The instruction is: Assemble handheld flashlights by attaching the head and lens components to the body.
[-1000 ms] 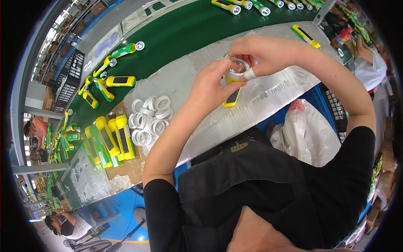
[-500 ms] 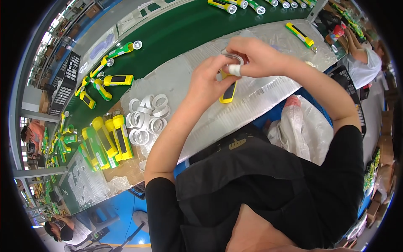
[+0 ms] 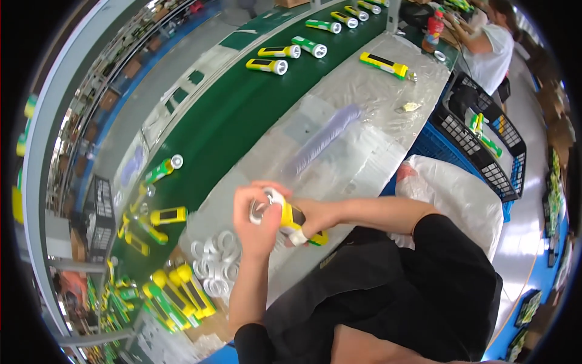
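A yellow flashlight (image 3: 287, 225) with a dark panel on its side is between my hands, its head turned toward my left. My left hand (image 3: 250, 225) is closed round the head end, where a white ring (image 3: 276, 196) and a shiny reflector show. Wrapped round the body, my right hand (image 3: 315, 217) has white tape on one finger. Near my left forearm lies a heap of loose white rings (image 3: 213, 262). Several yellow and green flashlight bodies (image 3: 176, 294) are laid side by side beyond that heap, at the lower left.
Finished-looking flashlights (image 3: 309, 47) stand in a row on the green belt (image 3: 242, 115). One yellow flashlight (image 3: 384, 64) lies on the plastic-covered table (image 3: 370, 133). A black crate (image 3: 485, 164) and a white sack (image 3: 451, 188) are at the right. A co-worker (image 3: 485, 51) sits at far right.
My view has swung round, and my hands now appear lower and further left. The flashlight that lay on the table under my hands is now held in both, with a white ring at its head.
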Demonstrator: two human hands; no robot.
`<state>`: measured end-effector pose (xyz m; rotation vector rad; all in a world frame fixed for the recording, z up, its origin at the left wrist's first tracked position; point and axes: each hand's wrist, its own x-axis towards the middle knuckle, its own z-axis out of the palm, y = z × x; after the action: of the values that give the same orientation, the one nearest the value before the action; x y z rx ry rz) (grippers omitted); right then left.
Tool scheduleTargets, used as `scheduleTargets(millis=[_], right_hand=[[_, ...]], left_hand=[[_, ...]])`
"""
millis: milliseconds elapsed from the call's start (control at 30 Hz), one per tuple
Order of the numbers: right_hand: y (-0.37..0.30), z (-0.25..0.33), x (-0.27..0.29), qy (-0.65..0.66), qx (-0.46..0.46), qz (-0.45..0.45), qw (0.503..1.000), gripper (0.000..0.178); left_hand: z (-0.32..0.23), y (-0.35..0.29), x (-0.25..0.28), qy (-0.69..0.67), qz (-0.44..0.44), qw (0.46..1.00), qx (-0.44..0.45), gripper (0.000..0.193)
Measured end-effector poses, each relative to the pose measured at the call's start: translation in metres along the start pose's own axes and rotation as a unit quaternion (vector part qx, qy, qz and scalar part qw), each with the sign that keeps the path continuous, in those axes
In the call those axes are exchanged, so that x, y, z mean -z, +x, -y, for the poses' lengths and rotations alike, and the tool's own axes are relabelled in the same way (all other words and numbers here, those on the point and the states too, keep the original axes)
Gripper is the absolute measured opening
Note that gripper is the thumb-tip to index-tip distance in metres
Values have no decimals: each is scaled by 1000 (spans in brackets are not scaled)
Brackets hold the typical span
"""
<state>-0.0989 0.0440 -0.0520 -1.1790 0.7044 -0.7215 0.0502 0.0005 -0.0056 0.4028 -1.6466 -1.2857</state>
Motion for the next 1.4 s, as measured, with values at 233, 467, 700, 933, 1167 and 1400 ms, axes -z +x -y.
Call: scheduleTargets(millis=[233,467,700,933,1167,1400], right_hand=[[8,60,165,-418,71,-274,863,61],[-100,63,399,-631,-235,-599,433,56],[-122,71,381,-602,-193,-566,529,51],[-45,123,215,-706,202,-217,644,53],[-2,111,79,-686,387,-190,586,50],[6,13,8,-50,188,-241,951,55]], left_hand=[[31,126,40,429,35,883,-187,31],[152,254,95,627,-68,734,-252,40],[194,247,101,524,37,834,-167,47],[74,177,22,400,116,902,-113,77],[-1,60,26,148,79,949,268,53],[-12,-75,27,100,-81,951,280,56]])
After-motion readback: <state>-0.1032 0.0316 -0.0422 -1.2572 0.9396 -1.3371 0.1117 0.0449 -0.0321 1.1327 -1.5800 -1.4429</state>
